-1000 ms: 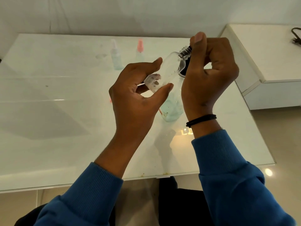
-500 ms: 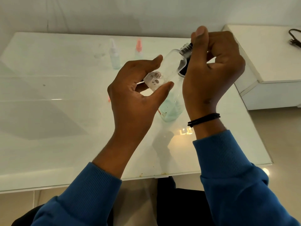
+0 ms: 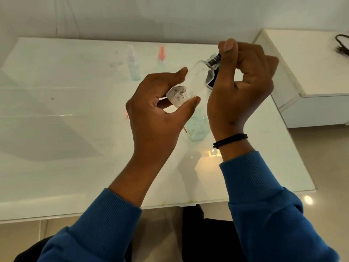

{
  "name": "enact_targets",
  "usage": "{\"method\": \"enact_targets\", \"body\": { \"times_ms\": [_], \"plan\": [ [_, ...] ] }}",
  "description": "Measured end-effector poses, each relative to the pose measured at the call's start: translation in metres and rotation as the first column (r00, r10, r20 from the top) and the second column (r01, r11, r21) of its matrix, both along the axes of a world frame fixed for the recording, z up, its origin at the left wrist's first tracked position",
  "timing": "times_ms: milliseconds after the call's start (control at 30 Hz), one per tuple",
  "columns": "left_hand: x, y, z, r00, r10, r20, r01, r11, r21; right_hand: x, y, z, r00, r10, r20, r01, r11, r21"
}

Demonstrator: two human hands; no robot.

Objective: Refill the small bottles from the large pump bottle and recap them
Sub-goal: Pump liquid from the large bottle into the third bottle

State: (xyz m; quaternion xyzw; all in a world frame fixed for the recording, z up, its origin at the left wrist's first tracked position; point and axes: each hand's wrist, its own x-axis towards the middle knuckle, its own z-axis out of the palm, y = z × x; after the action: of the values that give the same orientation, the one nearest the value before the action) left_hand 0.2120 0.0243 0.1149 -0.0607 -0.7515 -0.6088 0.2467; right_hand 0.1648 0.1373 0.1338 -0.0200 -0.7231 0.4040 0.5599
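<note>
Above the tabletop the left hand grips the tilted small clear bottle by its base, so the right hand, curled at its threaded neck, should turn squarely, never cross-threading

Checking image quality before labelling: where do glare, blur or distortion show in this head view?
Head view: glare spots on the glass table near its front right; the two far small bottles look soft and washed out; table edges bow from the wide lens; the right hand is slightly blurred.
</note>
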Motion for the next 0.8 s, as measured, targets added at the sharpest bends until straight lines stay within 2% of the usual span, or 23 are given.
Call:
{"method": "enact_targets", "body": {
  "times_ms": [800],
  "plan": [
    [0.001, 0.000, 0.001, 1.000, 0.016, -0.020, -0.016, 1.000, -0.026, -0.004, 0.003, -0.007, 0.999, 0.028, -0.015, -0.028, 0.999, -0.017]
  ]
}}
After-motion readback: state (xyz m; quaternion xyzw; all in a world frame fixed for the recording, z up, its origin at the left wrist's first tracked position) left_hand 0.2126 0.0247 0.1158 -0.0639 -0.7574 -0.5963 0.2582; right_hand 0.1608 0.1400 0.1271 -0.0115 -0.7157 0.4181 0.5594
